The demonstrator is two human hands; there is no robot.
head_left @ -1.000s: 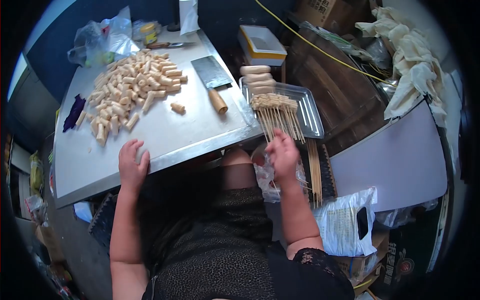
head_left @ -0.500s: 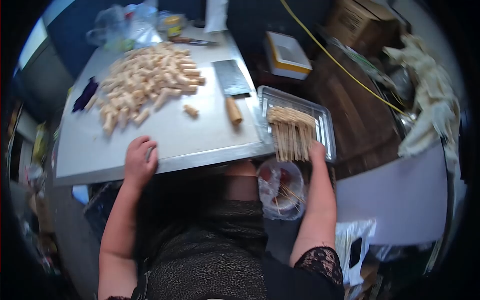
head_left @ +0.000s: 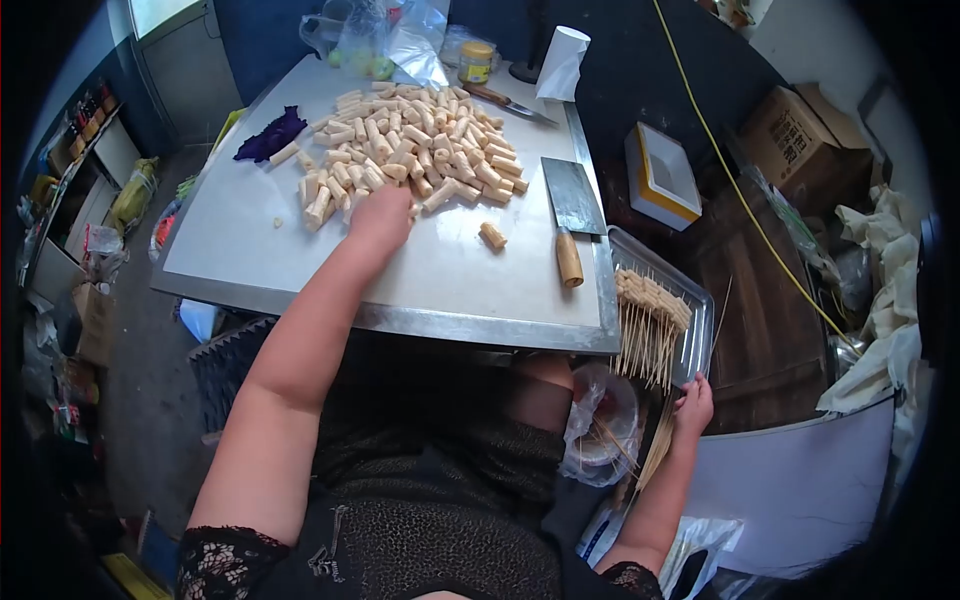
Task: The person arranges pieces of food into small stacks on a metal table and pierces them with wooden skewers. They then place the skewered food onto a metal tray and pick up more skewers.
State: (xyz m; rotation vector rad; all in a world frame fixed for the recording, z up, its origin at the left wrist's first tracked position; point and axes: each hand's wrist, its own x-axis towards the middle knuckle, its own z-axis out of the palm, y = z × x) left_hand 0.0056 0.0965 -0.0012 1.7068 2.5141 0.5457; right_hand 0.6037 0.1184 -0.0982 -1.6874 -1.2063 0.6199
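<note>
My left hand (head_left: 382, 218) reaches into the near edge of a heap of short beige cylindrical pieces (head_left: 420, 135) on the white table (head_left: 250, 240); its fingertips are hidden among them. At the right, my right hand (head_left: 694, 404) is closed around a thin stick (head_left: 722, 312) that points upward, near the corner of a metal tray (head_left: 704, 335). Skewered beige pieces (head_left: 652, 298) lie in rows in that tray, their sticks toward me. Below it is a bundle of bare sticks (head_left: 657, 447). A single piece (head_left: 493, 236) lies apart from the heap.
A cleaver (head_left: 572, 200) and a knife (head_left: 510, 103) lie on the table, with a jar (head_left: 476, 63), plastic bags and a purple cloth (head_left: 271, 135). A bag-lined bucket (head_left: 602, 420) stands below the tray. Boxes (head_left: 663, 178) are at the right.
My left hand has moved from the table's front edge up to the heap. My right hand has left the skewers in the tray and now holds a stick. The view has shifted.
</note>
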